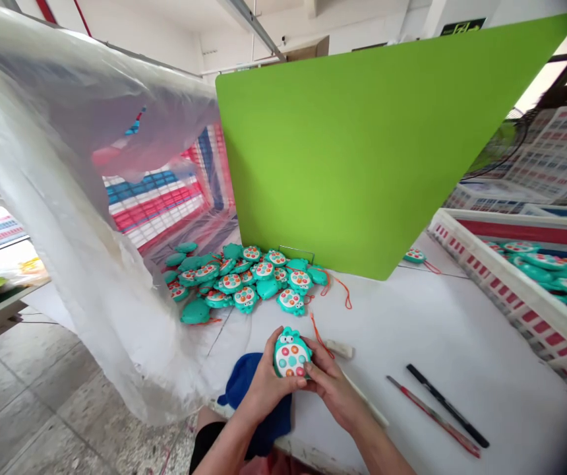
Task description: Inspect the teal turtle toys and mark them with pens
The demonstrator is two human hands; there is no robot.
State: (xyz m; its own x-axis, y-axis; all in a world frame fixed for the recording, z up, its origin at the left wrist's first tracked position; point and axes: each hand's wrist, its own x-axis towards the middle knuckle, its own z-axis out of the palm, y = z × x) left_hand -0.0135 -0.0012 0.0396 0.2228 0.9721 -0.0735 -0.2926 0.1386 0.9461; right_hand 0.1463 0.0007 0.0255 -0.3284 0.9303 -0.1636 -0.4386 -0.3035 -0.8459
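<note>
Between both hands, over the table's front edge, is a teal whale-like toy [291,353] with a white face plate, round coloured buttons and two eyes at its top. My left hand [269,382] is closed around its left side, thumb along the lower edge. My right hand [329,377] grips the other side, its thumb by the lower buttons. An orange cord [319,335] trails near the right fingers. Beneath the left wrist lies a dark blue cloth [242,377]. Beyond the hands is a pile of similar teal toys [231,282], some face up, some face down.
A green panel [362,152] stands behind the pile. Plastic sheeting [130,330] hangs at the left. At right, a white and red crate [515,310] holds more toys. A black pen [446,404] and a red pen-like stick [434,415] lie on the white tabletop [377,330].
</note>
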